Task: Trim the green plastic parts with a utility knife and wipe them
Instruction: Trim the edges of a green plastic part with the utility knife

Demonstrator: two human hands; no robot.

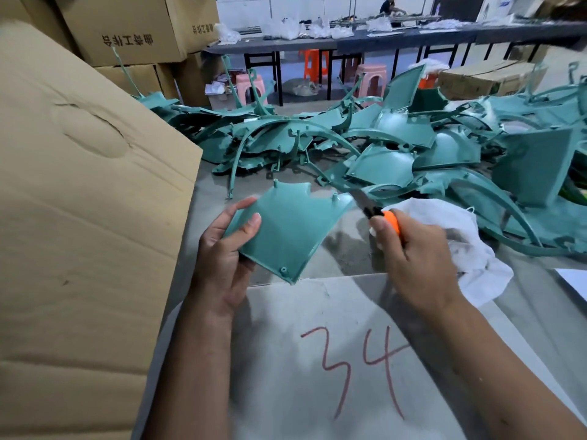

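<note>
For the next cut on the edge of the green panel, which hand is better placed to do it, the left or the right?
The right hand, probably. It already grips the utility knife, whose blade points at the upper right corner of the green panel. The left hand pinches the panel's left edge, so it serves to steady it.

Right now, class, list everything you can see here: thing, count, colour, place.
green panel: one, teal, held over the table
utility knife: one, orange and black, blade at the panel's right corner
cloth: one, white, under the right hand
pile of green parts: many, teal, behind
cardboard boxes: several, brown, left
stools: several, pink and orange, background
left hand: grips panel
right hand: grips knife
</note>
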